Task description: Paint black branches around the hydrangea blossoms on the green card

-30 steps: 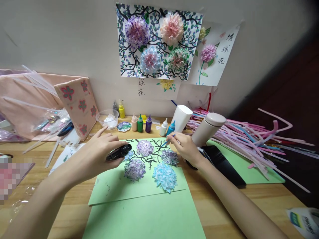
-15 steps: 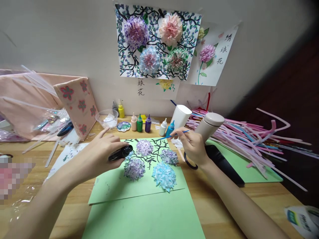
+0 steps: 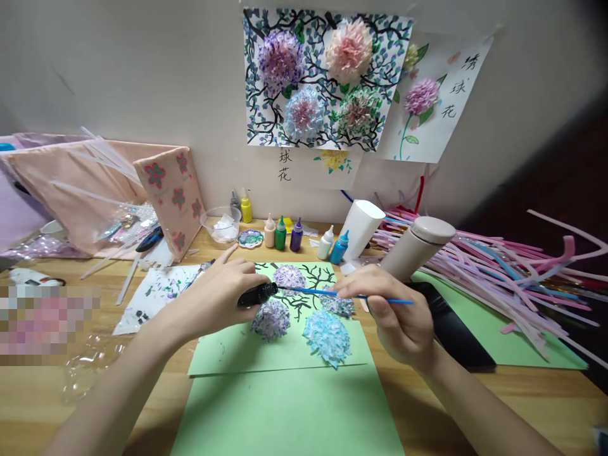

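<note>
Lying at left, a smudged paper carries dabs of dark and green paint — looks used. Next over, left hand is wrapped around a black bottle, tipped with its mouth toward the right, held above the green sheet. Sheet sits mid-table, between the arms. Lower purple flower is on it, just beside the bottle. Upper purple flower is on it too, near the far edge. Black branches run around and between the flowers over the far half; that part reads as mostly done. Blue flower sits nearer, no branches visible around it. Dark flower lies right of the branches, partly behind the right hand.

Brush spans the gap, tip at the bottle mouth — touching or inside, can't tell. Probably a paint-loading step. Right hand pinches the brush between thumb and fingers; hands are apart from each other.

Left, judging by how it lies: near strip of the sheet has no branches, only a few small dark marks, and no leaf dabs show among the branches. Whether those areas are meant to be filled isn't clear. Part of the sheet is hidden behind left hand and bottle.
</note>
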`<state>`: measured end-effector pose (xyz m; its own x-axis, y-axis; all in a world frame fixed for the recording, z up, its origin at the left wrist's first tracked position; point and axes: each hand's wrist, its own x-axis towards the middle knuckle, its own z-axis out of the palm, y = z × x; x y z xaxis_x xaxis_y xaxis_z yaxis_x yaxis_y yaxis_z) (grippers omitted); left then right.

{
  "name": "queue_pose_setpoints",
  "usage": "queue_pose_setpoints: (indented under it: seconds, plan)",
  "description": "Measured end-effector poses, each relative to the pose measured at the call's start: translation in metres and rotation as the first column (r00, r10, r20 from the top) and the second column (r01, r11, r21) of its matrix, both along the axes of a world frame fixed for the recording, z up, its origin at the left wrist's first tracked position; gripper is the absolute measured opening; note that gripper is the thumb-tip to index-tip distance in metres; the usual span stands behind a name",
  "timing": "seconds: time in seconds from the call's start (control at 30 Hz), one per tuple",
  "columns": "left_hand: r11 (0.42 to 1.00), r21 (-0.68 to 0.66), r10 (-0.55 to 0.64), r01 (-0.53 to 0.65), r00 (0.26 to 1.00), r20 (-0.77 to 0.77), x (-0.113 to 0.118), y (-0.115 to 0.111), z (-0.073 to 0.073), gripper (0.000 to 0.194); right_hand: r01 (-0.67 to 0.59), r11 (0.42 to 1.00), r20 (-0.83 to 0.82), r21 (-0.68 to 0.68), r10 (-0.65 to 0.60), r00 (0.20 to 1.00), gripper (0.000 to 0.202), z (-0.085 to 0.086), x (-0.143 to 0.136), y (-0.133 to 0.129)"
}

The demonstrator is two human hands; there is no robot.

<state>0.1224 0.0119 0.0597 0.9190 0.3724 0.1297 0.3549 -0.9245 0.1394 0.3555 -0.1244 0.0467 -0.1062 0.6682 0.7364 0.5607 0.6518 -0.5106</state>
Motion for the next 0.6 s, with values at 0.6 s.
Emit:
queue_pose_setpoints:
  seconds: [0.6]
  plan:
    - [0.998,-0.056,-0.019,0.019,1.0,0.015,0.0008,-0.0018,0.0012,0.029,-0.044,0.998,0.129,0.039,0.039,0.991,0.026,-0.0038,-0.0011,-0.0007]
